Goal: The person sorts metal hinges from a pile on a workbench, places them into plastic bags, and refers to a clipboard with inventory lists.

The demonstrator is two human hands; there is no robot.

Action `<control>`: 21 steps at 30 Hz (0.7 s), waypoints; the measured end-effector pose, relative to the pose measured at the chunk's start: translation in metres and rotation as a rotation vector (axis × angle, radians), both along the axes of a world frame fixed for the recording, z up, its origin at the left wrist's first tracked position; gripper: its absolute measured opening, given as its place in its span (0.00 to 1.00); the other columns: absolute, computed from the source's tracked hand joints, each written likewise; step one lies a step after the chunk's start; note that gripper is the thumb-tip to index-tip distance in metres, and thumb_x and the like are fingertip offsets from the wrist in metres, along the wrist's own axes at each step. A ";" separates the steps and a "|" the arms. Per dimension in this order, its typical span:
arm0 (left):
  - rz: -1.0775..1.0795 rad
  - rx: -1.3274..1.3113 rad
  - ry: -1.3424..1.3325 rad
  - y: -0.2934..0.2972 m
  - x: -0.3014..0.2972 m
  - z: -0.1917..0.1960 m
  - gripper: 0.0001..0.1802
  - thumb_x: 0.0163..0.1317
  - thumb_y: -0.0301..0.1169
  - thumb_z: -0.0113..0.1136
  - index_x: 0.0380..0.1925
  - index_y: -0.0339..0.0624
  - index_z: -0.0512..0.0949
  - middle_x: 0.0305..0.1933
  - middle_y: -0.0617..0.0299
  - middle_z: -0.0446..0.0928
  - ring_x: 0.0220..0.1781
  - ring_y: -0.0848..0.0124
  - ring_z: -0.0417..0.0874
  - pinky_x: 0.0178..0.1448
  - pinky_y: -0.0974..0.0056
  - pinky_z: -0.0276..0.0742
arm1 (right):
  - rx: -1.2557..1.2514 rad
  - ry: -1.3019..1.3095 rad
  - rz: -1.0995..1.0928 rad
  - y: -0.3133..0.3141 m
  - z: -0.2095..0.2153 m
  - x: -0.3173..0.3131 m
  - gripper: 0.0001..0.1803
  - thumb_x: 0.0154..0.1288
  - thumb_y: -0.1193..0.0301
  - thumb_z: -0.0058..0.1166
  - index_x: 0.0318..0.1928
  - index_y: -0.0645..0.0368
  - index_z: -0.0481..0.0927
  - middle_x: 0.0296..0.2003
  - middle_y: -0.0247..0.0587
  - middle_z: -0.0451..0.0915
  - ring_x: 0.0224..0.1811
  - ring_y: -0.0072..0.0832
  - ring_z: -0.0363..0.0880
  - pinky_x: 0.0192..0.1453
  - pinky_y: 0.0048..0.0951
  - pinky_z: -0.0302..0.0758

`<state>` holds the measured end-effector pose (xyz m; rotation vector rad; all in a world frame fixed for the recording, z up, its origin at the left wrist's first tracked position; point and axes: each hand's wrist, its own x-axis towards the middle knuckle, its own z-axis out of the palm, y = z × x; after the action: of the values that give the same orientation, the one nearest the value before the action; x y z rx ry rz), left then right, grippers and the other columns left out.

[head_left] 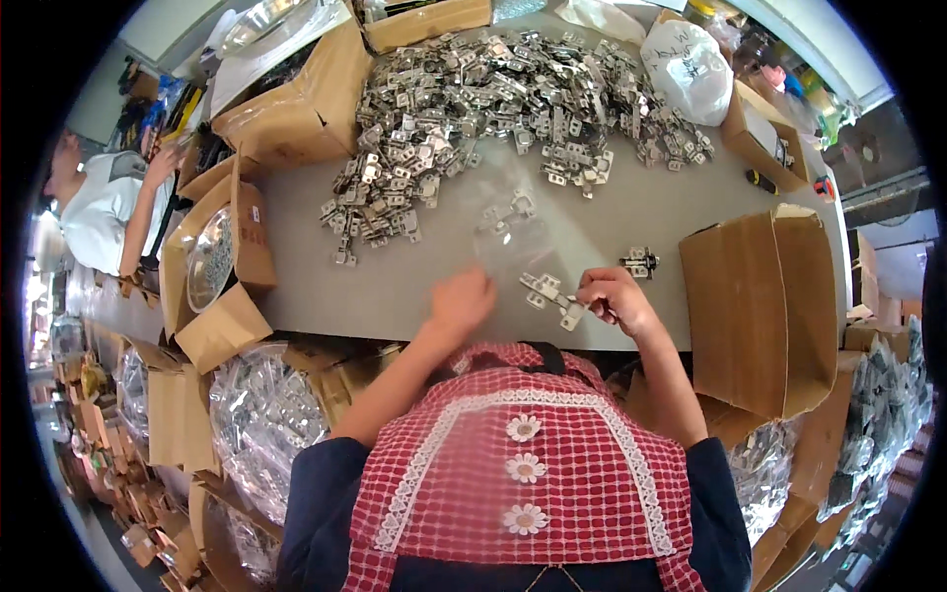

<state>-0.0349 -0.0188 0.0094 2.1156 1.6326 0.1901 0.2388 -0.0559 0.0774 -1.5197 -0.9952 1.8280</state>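
Pinching metal hinge [546, 290], right grip [617, 299] nearly closed on its end. Left grip [464, 299] blurred, hold unclear; clear bag [518, 240] just beyond it, second hinge [509, 210] apparently inside. Bagging seemingly partway: held hinge outside bag, large hinge pile [493, 94] beyond both grips left.

A silvery metal hinge [548, 296], opened out and held at its right end, slants down rightward near the front of the worktop [316, 286]. Beyond it lies a clear, glossy bag [515, 245], a second hinge [509, 210] showing in or under it.
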 end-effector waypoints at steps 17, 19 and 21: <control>-0.040 0.054 -0.181 -0.019 0.023 -0.005 0.13 0.63 0.40 0.57 0.39 0.42 0.73 0.30 0.48 0.81 0.32 0.46 0.83 0.37 0.45 0.77 | 0.196 -0.171 0.087 0.074 -0.040 -0.018 0.14 0.56 0.69 0.55 0.37 0.64 0.86 0.24 0.37 0.82 0.19 0.23 0.78 0.23 0.28 0.75; -0.017 0.059 -0.120 -0.021 0.015 -0.007 0.14 0.62 0.40 0.57 0.39 0.41 0.73 0.29 0.48 0.81 0.33 0.47 0.83 0.37 0.45 0.77 | 0.344 -0.525 -0.055 0.106 -0.025 0.002 0.16 0.56 0.68 0.55 0.42 0.62 0.85 0.28 0.40 0.84 0.25 0.32 0.83 0.31 0.35 0.79; -0.001 0.085 -0.107 -0.022 0.011 -0.010 0.15 0.62 0.40 0.57 0.40 0.41 0.73 0.29 0.48 0.81 0.33 0.47 0.83 0.37 0.46 0.77 | 0.724 -1.081 -0.043 0.145 -0.040 0.027 0.17 0.55 0.68 0.58 0.45 0.60 0.84 0.34 0.47 0.86 0.37 0.43 0.85 0.43 0.43 0.80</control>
<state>-0.0234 -0.0412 -0.0004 2.1300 1.5874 0.3717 0.2657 0.0890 0.0373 -1.9353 -1.7889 0.3461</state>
